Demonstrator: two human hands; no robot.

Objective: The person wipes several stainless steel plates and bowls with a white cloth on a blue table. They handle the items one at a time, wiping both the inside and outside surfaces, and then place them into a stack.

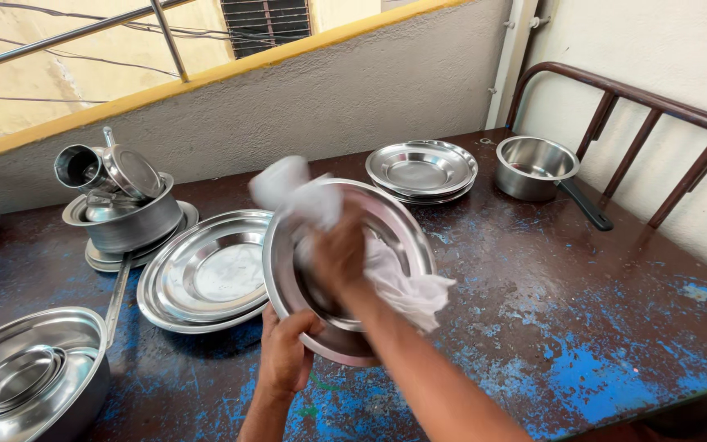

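On a worn blue counter, a steel plate is held tilted, left hand clamped on its lower rim, right hand closed on a white cloth inside it; stiff, light, likely slippery, best gripped by the rim, stacked plates beside.

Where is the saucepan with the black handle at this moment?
In the head view, the saucepan stands at the far right of the table, just right of the stack of steel plates and near the metal rail.
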